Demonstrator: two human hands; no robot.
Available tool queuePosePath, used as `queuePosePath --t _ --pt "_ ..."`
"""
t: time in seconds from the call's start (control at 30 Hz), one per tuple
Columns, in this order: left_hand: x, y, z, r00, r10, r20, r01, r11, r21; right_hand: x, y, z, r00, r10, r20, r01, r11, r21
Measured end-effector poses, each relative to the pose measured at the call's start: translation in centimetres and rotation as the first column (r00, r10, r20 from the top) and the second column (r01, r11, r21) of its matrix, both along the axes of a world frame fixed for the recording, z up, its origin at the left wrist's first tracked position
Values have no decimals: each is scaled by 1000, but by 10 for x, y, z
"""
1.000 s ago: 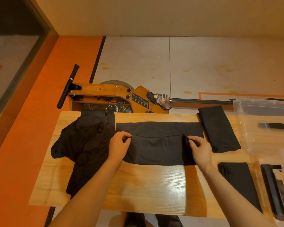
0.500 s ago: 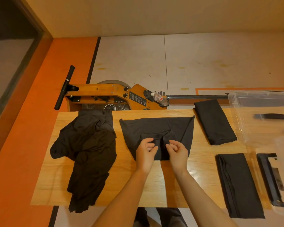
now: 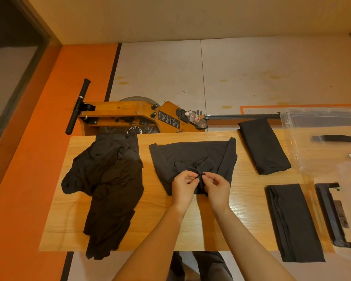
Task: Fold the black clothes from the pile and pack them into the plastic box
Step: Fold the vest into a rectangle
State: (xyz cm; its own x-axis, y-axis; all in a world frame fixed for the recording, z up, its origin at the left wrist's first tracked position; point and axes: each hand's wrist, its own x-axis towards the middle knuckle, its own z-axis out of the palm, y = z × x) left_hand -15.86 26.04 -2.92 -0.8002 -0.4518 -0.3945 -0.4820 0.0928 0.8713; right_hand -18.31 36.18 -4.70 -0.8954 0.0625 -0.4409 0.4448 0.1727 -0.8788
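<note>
head view looks down on a light wooden table (image 3: 114, 238) standing on a pale floor (image 3: 251, 74) with an orange band (image 3: 55, 118) along the left. both hands meet at the near edge of a half-folded black garment (image 3: 190, 155) mid-table: the left hand (image 3: 183, 186) and right hand (image 3: 216, 186) each pinch its bunched cloth. a black pile (image 3: 107, 185) lies to the left, two folded pieces (image 3: 262, 146) (image 3: 292, 220) to the right, beside the clear plastic box (image 3: 324, 138). an orange machine (image 3: 130, 116) stands behind the table.

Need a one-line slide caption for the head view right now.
Both hands pinch the half-folded black garment mid-table, unfolded pile beside it.
</note>
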Motion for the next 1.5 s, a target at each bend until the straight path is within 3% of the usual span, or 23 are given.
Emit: queuePosePath --t 0.3,0.47,0.57,0.7,0.83,0.97,1.03,1.17,1.3,1.5 --pt "3 -2 -4 995 -92 40 90 995 53 1 -1 -1 999 -23 42 25 999 -48" --pt "2 -9 -6 998 -48 50 36 974 225 2 0 0 998 -24 62 27 998 -49" --pt "1 -12 -8 998 -31 47 19 970 244 2 0 -2 997 -35 62 38 998 -43" --pt "-6 -15 -10 998 -15 56 4 982 188 3 0 -2 998 -33 49 34 999 -31" --pt "-19 -29 -15 996 -63 55 66 997 -45 2 4 -1 999 17 -48 -14 998 61" --pt "-33 -52 -19 960 -271 71 278 886 -371 4 11 -6 977 179 -118 -152 966 211" --pt "-43 -60 -20 932 -337 134 360 813 -459 5 16 -7 965 232 -120 -197 947 253" --pt "-65 -65 -17 887 -385 256 462 770 -441 8 24 -10 969 227 -96 -193 941 279" --pt "-80 -58 -19 824 -459 333 557 761 -331 10 32 -11 983 172 -60 -150 950 272" --pt "-88 -39 -26 809 -410 422 554 772 -312 12 40 -12 994 106 -31 -96 968 233"
